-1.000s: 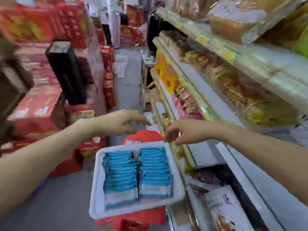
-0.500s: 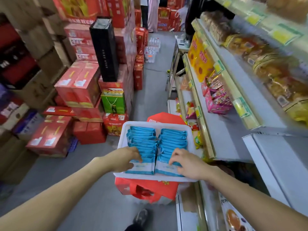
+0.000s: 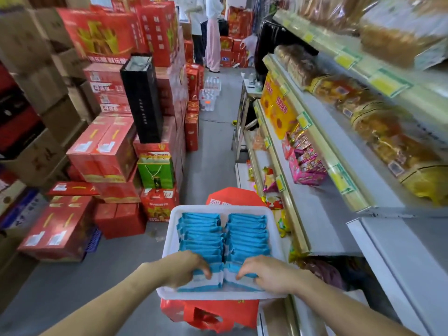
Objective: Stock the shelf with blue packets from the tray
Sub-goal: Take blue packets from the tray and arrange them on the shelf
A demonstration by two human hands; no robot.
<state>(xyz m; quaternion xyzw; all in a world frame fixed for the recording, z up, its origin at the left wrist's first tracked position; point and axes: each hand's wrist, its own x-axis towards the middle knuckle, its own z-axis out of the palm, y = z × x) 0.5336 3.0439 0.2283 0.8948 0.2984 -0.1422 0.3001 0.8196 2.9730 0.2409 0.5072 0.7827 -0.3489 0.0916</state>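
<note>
Two rows of blue packets (image 3: 223, 236) stand on edge, packed close, in a white tray (image 3: 218, 208) that rests on a red bag (image 3: 218, 314) in a shop aisle. A person's left hand (image 3: 186, 267) curls its fingers over the nearest packets of the left row and grips them. The right hand (image 3: 269, 272) does the same on the right row. Just to the right runs a grey shelf (image 3: 322, 214), bare beside the tray, with pink packets (image 3: 305, 166) further along. Red boxes (image 3: 106, 151) are stacked on the left.
</note>
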